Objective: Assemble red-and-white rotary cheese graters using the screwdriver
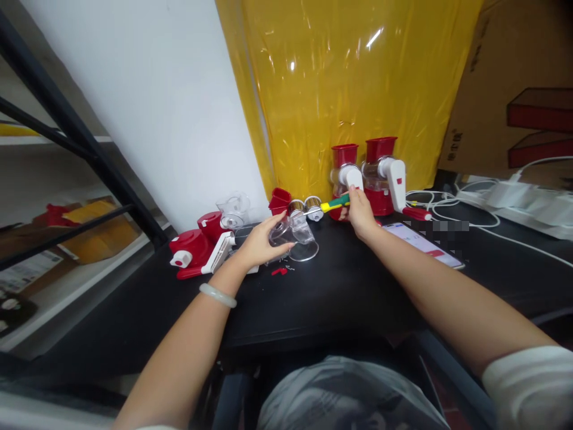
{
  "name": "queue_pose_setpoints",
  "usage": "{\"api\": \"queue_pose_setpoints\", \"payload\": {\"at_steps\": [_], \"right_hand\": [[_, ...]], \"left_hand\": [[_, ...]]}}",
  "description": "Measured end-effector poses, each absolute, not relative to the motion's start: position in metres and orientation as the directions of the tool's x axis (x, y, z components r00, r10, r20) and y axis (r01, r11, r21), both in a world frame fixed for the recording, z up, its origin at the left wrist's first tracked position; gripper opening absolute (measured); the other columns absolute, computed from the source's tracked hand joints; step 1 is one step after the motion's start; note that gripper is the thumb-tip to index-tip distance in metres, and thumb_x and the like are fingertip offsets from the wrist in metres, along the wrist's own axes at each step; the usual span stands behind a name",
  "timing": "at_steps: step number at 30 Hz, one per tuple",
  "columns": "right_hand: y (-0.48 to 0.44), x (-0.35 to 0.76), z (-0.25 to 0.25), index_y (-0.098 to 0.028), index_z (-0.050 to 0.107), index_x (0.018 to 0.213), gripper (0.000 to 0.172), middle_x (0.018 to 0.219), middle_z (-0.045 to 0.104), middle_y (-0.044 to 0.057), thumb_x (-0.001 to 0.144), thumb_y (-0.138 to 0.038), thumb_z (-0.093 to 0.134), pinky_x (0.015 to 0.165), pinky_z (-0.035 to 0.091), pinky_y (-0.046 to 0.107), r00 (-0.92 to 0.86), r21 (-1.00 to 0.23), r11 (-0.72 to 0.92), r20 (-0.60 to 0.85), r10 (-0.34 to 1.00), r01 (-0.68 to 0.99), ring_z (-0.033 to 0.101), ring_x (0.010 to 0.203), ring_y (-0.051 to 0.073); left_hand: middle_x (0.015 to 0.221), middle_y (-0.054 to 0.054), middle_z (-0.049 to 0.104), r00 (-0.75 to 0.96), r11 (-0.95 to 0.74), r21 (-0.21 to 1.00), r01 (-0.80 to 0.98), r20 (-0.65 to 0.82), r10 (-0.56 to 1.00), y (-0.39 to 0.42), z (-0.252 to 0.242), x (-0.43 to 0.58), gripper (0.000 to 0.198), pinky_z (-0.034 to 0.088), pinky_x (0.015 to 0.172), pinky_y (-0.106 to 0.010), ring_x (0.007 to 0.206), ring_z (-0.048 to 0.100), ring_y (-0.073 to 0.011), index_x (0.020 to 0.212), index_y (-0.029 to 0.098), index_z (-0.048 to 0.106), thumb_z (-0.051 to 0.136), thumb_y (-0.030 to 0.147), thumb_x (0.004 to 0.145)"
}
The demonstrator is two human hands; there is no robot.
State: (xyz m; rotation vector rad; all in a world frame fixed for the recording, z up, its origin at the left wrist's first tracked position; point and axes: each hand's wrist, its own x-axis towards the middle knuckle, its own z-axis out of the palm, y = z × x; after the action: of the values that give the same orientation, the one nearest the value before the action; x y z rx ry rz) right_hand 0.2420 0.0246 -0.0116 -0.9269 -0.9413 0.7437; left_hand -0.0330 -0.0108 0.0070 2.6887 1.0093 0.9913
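My left hand (264, 242) is closed around a clear plastic housing (302, 234), tilted on the black table. In my right hand (359, 214) is a screwdriver (335, 203) with a green and yellow handle, its metal shaft pointing left. The shaft reaches the top of the housing; its exact tip contact is too small to tell. Small red parts (279, 272) and several screws (290, 267) lie in front of the housing. Just behind it stand metal grater drums (313, 207) and a red hopper piece (279, 200).
Two assembled red and white rotary graters (380, 179) stand at the back. Red bases (192, 248), a white crank handle (221, 253) and another clear housing (233, 209) lie left. A phone (421, 243), white cables (474, 215) and a power strip (514, 203) occupy the right.
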Motion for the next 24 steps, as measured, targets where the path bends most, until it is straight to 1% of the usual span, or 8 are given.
{"api": "queue_pose_setpoints", "payload": {"at_steps": [3, 5, 7, 10, 14, 17, 20, 24], "right_hand": [[0.0261, 0.2425, -0.01, -0.022, 0.05, 0.087, 0.027, 0.055, 0.053, -0.005, 0.092, -0.046, 0.038, 0.041, 0.046, 0.022, 0.383, -0.908, 0.335, 0.225, 0.896, -0.251, 0.053, 0.04, 0.01], [0.0258, 0.2431, -0.0082, -0.022, 0.052, 0.088, 0.022, 0.058, 0.055, -0.005, 0.091, -0.035, 0.034, 0.042, 0.047, 0.023, 0.363, -0.898, 0.32, 0.202, 0.909, -0.301, 0.054, 0.041, 0.01], [0.0246, 0.2436, -0.0067, -0.021, 0.052, 0.089, 0.02, 0.059, 0.055, -0.005, 0.089, -0.027, 0.033, 0.042, 0.046, 0.022, 0.362, -0.895, 0.329, 0.212, 0.908, -0.301, 0.054, 0.041, 0.01], [0.023, 0.2437, -0.0059, -0.021, 0.052, 0.09, 0.015, 0.058, 0.055, -0.005, 0.088, -0.023, 0.037, 0.04, 0.044, 0.021, 0.39, -0.909, 0.344, 0.236, 0.89, -0.235, 0.052, 0.039, 0.009], [0.0232, 0.2428, -0.0064, -0.022, 0.049, 0.09, 0.009, 0.052, 0.051, -0.008, 0.089, -0.03, 0.044, 0.038, 0.041, 0.019, 0.406, -0.918, 0.343, 0.242, 0.881, -0.199, 0.049, 0.037, 0.009], [0.024, 0.242, -0.0077, -0.022, 0.048, 0.088, 0.017, 0.052, 0.049, -0.009, 0.088, -0.039, 0.052, 0.038, 0.04, 0.018, 0.428, -0.902, 0.371, 0.253, 0.868, -0.219, 0.048, 0.037, 0.007], [0.0248, 0.2423, -0.0102, -0.022, 0.048, 0.085, 0.027, 0.05, 0.047, -0.01, 0.085, -0.047, 0.058, 0.036, 0.038, 0.018, 0.433, -0.895, 0.405, 0.294, 0.852, -0.188, 0.045, 0.036, 0.007], [0.0244, 0.2444, -0.0105, -0.022, 0.05, 0.081, 0.034, 0.045, 0.046, -0.008, 0.088, -0.056, 0.051, 0.035, 0.038, 0.02, 0.434, -0.903, 0.415, 0.331, 0.838, -0.113, 0.046, 0.034, 0.009]], "left_hand": [[0.148, -0.014, 0.047, 0.569, -0.761, 0.323, 0.563, 0.516, 0.64, -0.0089, 0.0064, -0.0342, 0.076, 0.036, 0.114, -0.051, 0.136, 0.047, -0.0294, 0.146, 0.02, 0.04, 0.071, 0.043, 0.08], [0.149, -0.015, 0.046, 0.565, -0.747, 0.327, 0.578, 0.501, 0.656, -0.0079, 0.0059, -0.035, 0.079, 0.036, 0.115, -0.051, 0.136, 0.046, -0.03, 0.147, 0.02, 0.038, 0.071, 0.045, 0.08], [0.149, -0.016, 0.045, 0.556, -0.736, 0.335, 0.589, 0.493, 0.669, -0.0077, 0.0053, -0.0355, 0.081, 0.037, 0.114, -0.051, 0.136, 0.045, -0.0306, 0.147, 0.018, 0.035, 0.071, 0.046, 0.079], [0.145, -0.017, 0.048, 0.542, -0.723, 0.352, 0.595, 0.489, 0.684, -0.0091, 0.0047, -0.0357, 0.077, 0.041, 0.111, -0.051, 0.133, 0.049, -0.0311, 0.143, 0.018, 0.036, 0.07, 0.046, 0.08], [0.144, -0.016, 0.05, 0.544, -0.725, 0.328, 0.606, 0.494, 0.678, -0.0115, 0.0052, -0.0352, 0.071, 0.04, 0.111, -0.051, 0.133, 0.05, -0.0314, 0.138, 0.018, 0.04, 0.07, 0.047, 0.08], [0.146, -0.016, 0.049, 0.562, -0.736, 0.31, 0.602, 0.491, 0.666, -0.0122, 0.0058, -0.0351, 0.071, 0.039, 0.112, -0.051, 0.134, 0.048, -0.0311, 0.138, 0.018, 0.04, 0.069, 0.047, 0.081], [0.145, -0.016, 0.049, 0.559, -0.738, 0.309, 0.6, 0.498, 0.663, -0.0123, 0.0061, -0.0349, 0.07, 0.038, 0.113, -0.051, 0.134, 0.048, -0.0314, 0.137, 0.017, 0.041, 0.069, 0.048, 0.081], [0.143, -0.014, 0.052, 0.562, -0.736, 0.307, 0.603, 0.492, 0.665, -0.0141, 0.0086, -0.0336, 0.069, 0.04, 0.111, -0.05, 0.131, 0.051, -0.0314, 0.138, 0.019, 0.043, 0.068, 0.051, 0.081]]}}
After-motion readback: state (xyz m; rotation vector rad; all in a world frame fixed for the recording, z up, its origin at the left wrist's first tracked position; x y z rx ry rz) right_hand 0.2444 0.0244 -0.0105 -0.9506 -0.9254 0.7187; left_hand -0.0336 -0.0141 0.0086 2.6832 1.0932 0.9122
